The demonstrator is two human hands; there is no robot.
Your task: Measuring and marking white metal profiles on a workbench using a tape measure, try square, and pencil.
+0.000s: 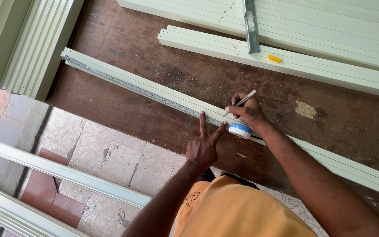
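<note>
On the brown plywood bench (123,94), a pale cream profile strip (154,87) lies diagonally with a tape measure blade (128,84) run along its near edge. Left hand (203,147): index and middle fingers spread, tips pressing the blade against the strip. Right hand (246,112): pinching a pencil (242,102), tip at the strip; blue-white tape case (240,130) sits under the palm. More cream strips (286,61) lie further back, with a metal square (251,26) and yellow marker (274,59) on top.
</note>
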